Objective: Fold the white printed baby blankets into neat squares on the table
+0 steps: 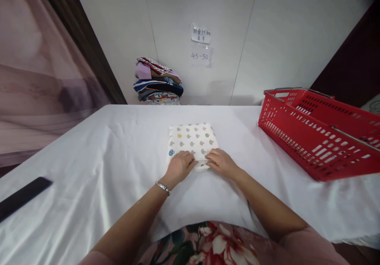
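A folded white cloth with small grey, yellow, green and blue prints [193, 139] lies flat in the middle of the table covered by a white sheet [103, 154]. My left hand [179, 165], with a silver bracelet at the wrist, grips the near edge of the cloth with curled fingers. My right hand [220, 161] grips the same near edge just to the right, fingers curled too. The fingertips of both hands almost meet at the cloth's near edge.
A red plastic basket [314, 130] stands on the table at the right. A stack of folded clothes [158, 82] sits against the back wall. A dark flat object [22, 197] lies near the left edge. Two paper notes [201, 45] hang on the wall.
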Tool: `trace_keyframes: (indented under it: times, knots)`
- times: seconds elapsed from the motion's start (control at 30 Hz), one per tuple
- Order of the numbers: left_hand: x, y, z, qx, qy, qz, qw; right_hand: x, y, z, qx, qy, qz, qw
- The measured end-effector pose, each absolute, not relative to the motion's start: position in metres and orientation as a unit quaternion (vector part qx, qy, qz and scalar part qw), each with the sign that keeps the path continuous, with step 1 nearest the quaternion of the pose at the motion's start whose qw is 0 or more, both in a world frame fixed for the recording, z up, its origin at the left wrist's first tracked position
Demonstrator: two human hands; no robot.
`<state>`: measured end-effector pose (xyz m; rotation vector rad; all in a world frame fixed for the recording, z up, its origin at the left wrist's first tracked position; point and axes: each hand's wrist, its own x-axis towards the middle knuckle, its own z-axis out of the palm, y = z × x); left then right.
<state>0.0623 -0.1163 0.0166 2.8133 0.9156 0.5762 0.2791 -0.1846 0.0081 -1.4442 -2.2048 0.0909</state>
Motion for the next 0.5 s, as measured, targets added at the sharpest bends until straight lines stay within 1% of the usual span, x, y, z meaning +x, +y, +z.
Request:
trace_keyframes:
  times: [0.17, 0.37, 0.5]
  knots:
    - [0.0611, -0.1183, 0.0173, 0.934, 0.305, 0.175, 0.06, 0.2772, -0.1817, 0.0038, -0.539, -0.804, 0.021, 0.251]
    - [0.068, -0.1164, 0.024, 0.939, 0.317, 0.128, 0.044, 0.2762, -0.1845, 0.0047, -0.522, -0.805, 0.008, 0.281]
    - [0.0656, -0.1159, 0.0259, 0.939, 0.308, 0.145, 0.052, 0.2766, -0.1859, 0.0071, -0.513, -0.813, 0.018, 0.275]
